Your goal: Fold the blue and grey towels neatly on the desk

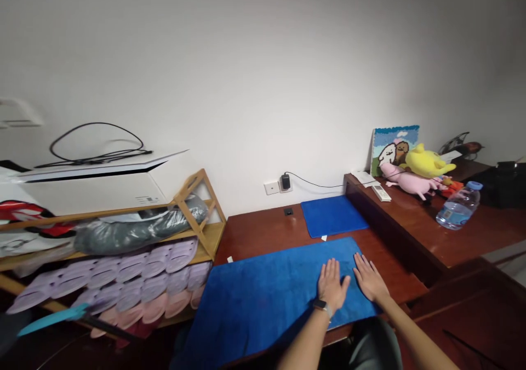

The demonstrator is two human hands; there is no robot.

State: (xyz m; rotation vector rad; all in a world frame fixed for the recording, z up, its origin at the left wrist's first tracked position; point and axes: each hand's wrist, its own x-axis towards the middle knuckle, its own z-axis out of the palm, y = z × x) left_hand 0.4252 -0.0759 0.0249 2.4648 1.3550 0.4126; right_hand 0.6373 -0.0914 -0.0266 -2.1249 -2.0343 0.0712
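A large blue cloth mat [255,299] is spread on the reddish-brown wooden desk [255,227]. Flat on its right part lies my left hand [332,286], fingers stretched out, thumb apart, with a dark watch on the wrist. My right hand [371,279] rests palm down at the mat's right edge, its fingers straight and reaching over the cloth. Neither hand holds anything. Behind the big mat is a smaller blue mat [332,216]. Small white tags show at the big mat's far edge.
On the left, a wooden rack [211,238] holds rows of purple and pink slippers [135,277], with a white box [102,186] on top. The raised desk at right carries a water bottle [458,208], a white remote [381,193] and plush toys [423,161]. A black charger [285,181] is plugged into the wall.
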